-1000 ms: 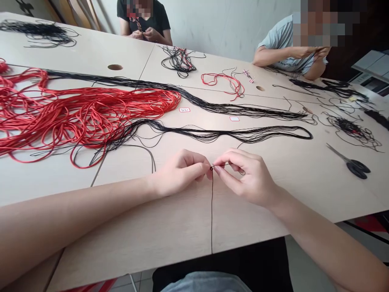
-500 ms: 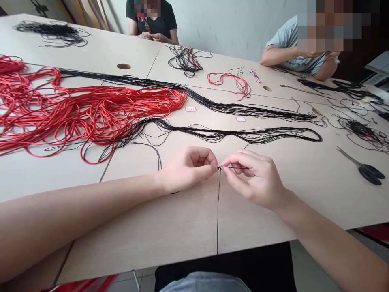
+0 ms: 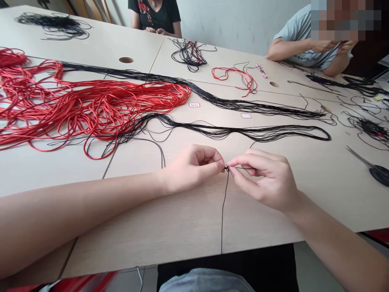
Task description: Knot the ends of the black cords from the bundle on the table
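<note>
Between my two hands is a thin black cord (image 3: 224,202) with a small loop or knot at the fingertips. My left hand (image 3: 194,168) pinches it with thumb and forefinger just left of the knot. On the right side of the knot, my right hand (image 3: 263,176) pinches the cord between thumb and index finger, and a strand runs back under its curled fingers. From the knot one end hangs down across the tabletop to the front edge. Just beyond my hands lies a long bundle of black cords (image 3: 237,130).
A big heap of red cord (image 3: 91,101) covers the table's left side. Scissors (image 3: 377,170) lie at the right. A second black bundle (image 3: 219,101), small paper labels and tangled cords (image 3: 190,56) lie farther back. Two people (image 3: 156,16) sit across the table, their hands raised.
The camera view has shifted slightly, so the scene sits a little differently. Both hands keep their pinch on the cord; the hanging end bends slightly more.
</note>
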Demonstrator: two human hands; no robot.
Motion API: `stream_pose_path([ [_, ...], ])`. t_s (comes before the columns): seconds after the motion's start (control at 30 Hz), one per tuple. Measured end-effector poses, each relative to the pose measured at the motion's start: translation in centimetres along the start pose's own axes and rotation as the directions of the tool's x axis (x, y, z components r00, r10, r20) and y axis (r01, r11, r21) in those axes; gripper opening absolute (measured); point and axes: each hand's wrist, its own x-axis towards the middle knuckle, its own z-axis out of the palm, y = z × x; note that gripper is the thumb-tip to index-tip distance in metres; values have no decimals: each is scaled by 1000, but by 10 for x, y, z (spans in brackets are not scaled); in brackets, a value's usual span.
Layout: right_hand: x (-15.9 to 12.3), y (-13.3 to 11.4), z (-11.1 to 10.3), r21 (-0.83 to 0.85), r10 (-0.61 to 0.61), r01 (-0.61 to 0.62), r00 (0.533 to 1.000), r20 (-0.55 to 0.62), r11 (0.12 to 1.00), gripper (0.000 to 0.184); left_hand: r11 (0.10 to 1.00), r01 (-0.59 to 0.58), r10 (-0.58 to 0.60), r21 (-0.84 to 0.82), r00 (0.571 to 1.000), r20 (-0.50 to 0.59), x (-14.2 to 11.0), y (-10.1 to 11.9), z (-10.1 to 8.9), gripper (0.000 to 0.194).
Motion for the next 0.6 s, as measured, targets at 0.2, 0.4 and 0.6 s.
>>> stream_pose_path([
  [0.2, -1, 0, 0, -29, -42, 41, 999, -27, 999, 16, 1000, -2, 2, 0, 1000, 2, -1, 0, 1, 17],
  [0.4, -1, 0, 1, -66, -66, 63, 997, -44, 996, 14, 1000, 3, -3, -16, 1000, -27, 0, -1, 1, 18],
  [0.6, -1, 0, 2, -94, -68, 61, 995, -68, 994, 14, 999, 41, -41, 1, 998, -45, 0, 2, 0, 21],
])
